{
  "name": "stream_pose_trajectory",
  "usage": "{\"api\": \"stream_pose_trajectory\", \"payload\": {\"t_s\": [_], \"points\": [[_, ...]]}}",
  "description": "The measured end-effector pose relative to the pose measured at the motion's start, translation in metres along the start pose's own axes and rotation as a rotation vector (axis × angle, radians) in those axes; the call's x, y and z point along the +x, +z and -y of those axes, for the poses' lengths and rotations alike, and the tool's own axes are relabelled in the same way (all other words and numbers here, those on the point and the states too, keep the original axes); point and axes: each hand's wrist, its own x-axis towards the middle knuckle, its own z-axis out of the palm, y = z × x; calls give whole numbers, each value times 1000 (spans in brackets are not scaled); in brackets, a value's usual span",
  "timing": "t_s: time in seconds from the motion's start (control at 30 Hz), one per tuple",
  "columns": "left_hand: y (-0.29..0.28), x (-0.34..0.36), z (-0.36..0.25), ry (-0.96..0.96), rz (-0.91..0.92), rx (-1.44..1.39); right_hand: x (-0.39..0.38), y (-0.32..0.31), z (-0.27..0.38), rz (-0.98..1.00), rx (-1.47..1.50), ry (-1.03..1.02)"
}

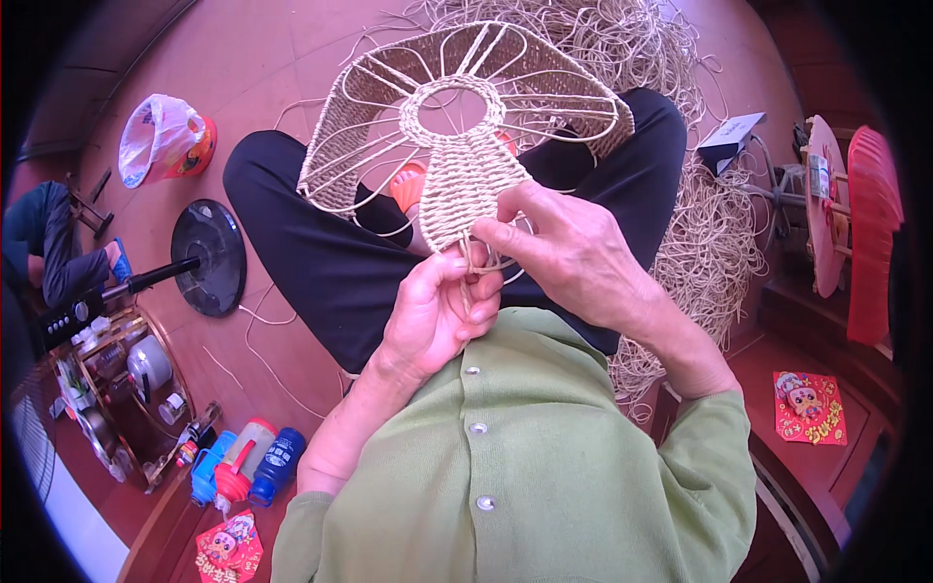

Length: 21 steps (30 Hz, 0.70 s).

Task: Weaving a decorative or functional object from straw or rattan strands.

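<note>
A half-woven basket (471, 185) of beige cord on a wire frame rests across my lap. It has a round woven ring, one filled-in petal pointing toward me, bare wire loops around it, and a woven side wall at the far edge. My left hand (442, 306) is closed at the tip of the woven petal, pinching cord strands that hang down from it. My right hand (573, 248) lies on the petal's right edge, thumb and forefinger pressed to the weave close to the tip. The right hand's other fingers are curled and partly hidden.
A large tangle of loose cord (705, 262) covers the floor at the right and far side. A bucket with a plastic bag (160, 141), a black round stand base (209, 257) and several bottles (277, 466) are at the left. A pink stool (826, 204) stands right.
</note>
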Motion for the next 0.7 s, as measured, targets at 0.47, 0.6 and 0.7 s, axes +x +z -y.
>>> {"api": "stream_pose_trajectory", "payload": {"t_s": [0.47, 0.6, 0.7], "points": [[12, -5, 10, 393, -250, 392, 1, 1, -2, 122, 73, -9], [7, -4, 14, 435, -236, 398, 4, -2, -5, 172, 32, -67], [5, -4, 17, 493, -241, 323, 8, -1, -1, 174, 44, -137]]}}
